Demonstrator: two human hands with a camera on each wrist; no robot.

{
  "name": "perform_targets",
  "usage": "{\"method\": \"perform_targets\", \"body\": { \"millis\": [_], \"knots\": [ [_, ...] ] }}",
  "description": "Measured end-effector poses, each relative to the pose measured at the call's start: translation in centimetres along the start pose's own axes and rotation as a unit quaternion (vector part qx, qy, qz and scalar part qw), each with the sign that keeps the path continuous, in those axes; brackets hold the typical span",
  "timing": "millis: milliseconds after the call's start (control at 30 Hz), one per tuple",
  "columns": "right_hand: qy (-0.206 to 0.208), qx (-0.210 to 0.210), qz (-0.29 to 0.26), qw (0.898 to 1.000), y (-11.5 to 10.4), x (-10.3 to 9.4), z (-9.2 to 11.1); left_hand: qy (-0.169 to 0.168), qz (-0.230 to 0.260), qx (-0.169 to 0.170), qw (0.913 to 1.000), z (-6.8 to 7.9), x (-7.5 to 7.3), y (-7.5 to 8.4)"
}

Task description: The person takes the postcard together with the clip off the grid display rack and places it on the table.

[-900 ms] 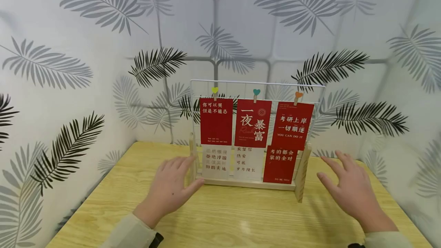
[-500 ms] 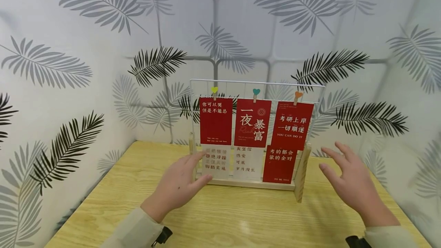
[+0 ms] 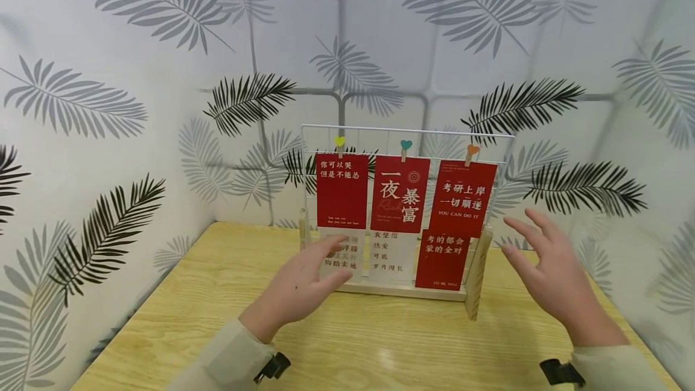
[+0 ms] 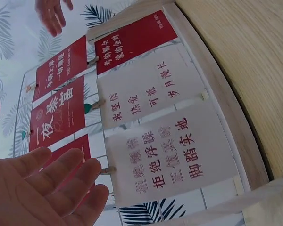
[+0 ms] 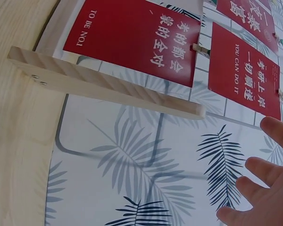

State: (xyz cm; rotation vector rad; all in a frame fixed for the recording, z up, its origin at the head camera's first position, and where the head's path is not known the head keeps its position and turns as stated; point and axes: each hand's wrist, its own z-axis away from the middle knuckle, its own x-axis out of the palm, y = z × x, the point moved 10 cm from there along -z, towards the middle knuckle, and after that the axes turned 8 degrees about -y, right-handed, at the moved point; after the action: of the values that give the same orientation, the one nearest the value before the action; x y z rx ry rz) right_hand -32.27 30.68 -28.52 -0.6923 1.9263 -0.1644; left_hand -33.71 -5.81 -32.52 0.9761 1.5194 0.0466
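Note:
A white wire grid rack (image 3: 353, 131) on a wooden base (image 3: 402, 289) stands on the table, with several red and white lettered cards clipped to it. Heart-topped clips in yellow (image 3: 339, 142), teal (image 3: 406, 145) and orange (image 3: 473, 149) pin the upper cards. My left hand (image 3: 304, 282) hangs in front of the lower left white card (image 3: 347, 264), its fingers extended and holding nothing. To the right of the rack's wooden side post (image 3: 479, 276), my right hand (image 3: 554, 276) is raised with spread fingers, also holding nothing.
The light wood table (image 3: 347, 349) runs to a wall (image 3: 380, 29) covered with grey and black leaf patterns, close behind the rack. More wall rises along the left and right sides. Dark camera straps (image 3: 273, 367) sit at the wrists.
My left hand has moved right, from beside the rack's left post to in front of the lower left card. The right hand has risen slightly. The rack and cards stay put.

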Motion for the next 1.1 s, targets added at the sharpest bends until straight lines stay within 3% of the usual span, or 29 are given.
{"method": "perform_targets", "body": {
  "millis": [400,1100],
  "knots": [
    [0.014,-0.016,-0.02,1.0,-1.2,-0.7,-1.2,-0.016,0.062,0.012,0.9979,-2.3,1.5,1.2],
    [0.052,-0.009,-0.034,0.998,-2.7,-2.9,-4.2,-0.041,0.088,0.016,0.9951,-6.4,3.1,4.6]
  ]
}}
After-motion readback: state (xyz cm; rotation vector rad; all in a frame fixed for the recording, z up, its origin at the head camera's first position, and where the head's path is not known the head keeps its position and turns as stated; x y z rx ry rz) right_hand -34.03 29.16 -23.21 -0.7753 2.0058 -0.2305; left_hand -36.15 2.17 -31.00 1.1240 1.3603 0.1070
